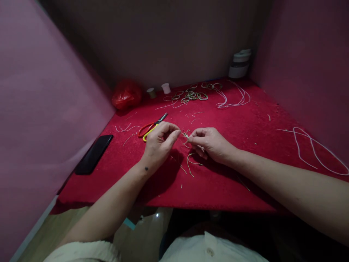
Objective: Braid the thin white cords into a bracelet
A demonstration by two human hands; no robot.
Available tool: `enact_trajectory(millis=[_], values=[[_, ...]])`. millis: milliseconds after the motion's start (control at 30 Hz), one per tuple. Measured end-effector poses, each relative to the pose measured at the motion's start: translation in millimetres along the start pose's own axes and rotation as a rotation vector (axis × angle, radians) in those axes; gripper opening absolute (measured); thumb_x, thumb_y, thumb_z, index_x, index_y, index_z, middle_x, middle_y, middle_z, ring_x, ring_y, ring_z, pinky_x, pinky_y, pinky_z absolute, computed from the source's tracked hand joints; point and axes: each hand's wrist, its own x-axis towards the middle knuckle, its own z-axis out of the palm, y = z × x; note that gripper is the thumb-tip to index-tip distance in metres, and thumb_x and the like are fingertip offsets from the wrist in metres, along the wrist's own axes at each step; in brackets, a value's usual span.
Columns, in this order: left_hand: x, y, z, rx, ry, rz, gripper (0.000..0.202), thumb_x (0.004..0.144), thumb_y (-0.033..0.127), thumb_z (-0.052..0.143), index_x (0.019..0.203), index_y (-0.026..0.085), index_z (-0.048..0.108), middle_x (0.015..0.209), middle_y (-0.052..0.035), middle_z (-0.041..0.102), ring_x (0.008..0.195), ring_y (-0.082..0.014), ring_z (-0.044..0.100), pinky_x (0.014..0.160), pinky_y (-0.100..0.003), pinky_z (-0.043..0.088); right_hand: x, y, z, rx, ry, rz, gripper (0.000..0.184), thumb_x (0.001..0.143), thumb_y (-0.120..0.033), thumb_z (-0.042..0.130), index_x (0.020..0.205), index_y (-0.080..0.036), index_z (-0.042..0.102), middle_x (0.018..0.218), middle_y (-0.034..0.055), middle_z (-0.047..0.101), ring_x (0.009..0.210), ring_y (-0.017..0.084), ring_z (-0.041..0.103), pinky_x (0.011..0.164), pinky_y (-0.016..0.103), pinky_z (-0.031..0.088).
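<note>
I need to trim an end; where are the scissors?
In the head view, the scissors lie left of centre on the red cloth, just beyond the left hand.

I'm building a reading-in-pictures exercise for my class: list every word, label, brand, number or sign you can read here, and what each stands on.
None: no text can be read in this view.
Black phone: no lettering visible.
Scissors: no legible marking.
Red plastic bag: no legible print.
White lidded container: too dim and blurred to rule out a label.
</note>
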Motion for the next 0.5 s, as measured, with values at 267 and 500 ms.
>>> enact_trajectory(millis=[267,500], values=[[4,-6,4.1,-0.064,-0.233,-0.163,0.015,0.08,0.025,0.06,0.07,0.016,0.065,0.092,-0.007,0.063,0.09,-0.0171,0.058,0.086,-0.034,0.044,-6,-4,7,-0.26,0.009,-0.066,0.017,0.081,-0.011,0.054,0.065,-0.017,0.053,0.037,-0.0096,0.045,0.029,0.005,0.04,0.029,0.013,0.03],[2,-5,10.3,-0.417,-0.284,-0.402,0.013,0.075,0.025,0.064,0.068,0.014,0.06,0.097,-0.0056,0.059,0.082,-0.0124,0.057,0.078,-0.029,0.046,-5,-6,7,-0.243,0.004,-0.011,0.021,0.082,-0.009,0.053,0.063,-0.018,0.051,0.036,-0.0097,0.043,0.027,0.005,0.039,0.027,0.014,0.03]])
